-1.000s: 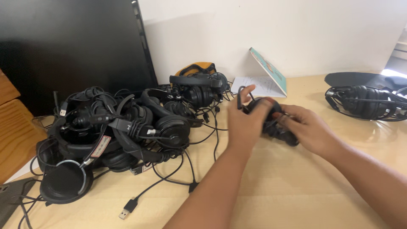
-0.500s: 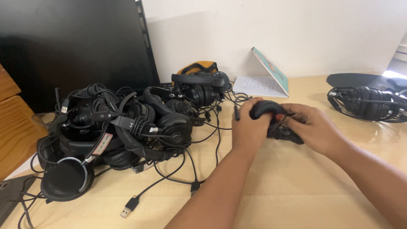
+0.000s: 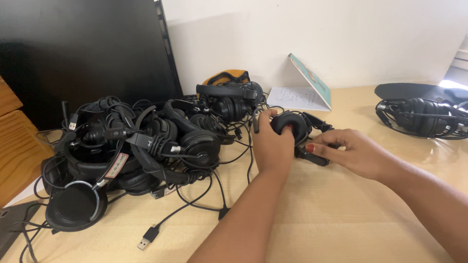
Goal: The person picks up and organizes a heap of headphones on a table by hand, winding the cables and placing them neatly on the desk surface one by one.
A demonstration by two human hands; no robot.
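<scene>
Left hand (image 3: 271,146) wraps the ear cup of a black headset (image 3: 297,130); right hand (image 3: 352,152) pinches its lower end, bracing it just above the surface (image 3: 341,219). It sits right of the tangled headset pile (image 3: 141,146), kept apart from those cables.

Pale wooden desk (image 3: 341,214) across the whole near field, grain running left to right. Plain white wall (image 3: 317,34) at the far side, softly shadowed on the left. Large black monitor (image 3: 83,48) at far left, standing against that wall. Edge of a brown wooden piece of furniture (image 3: 14,141) at the left border. Strong daylight from the far right, with a bright glare on the desk surface there.
</scene>
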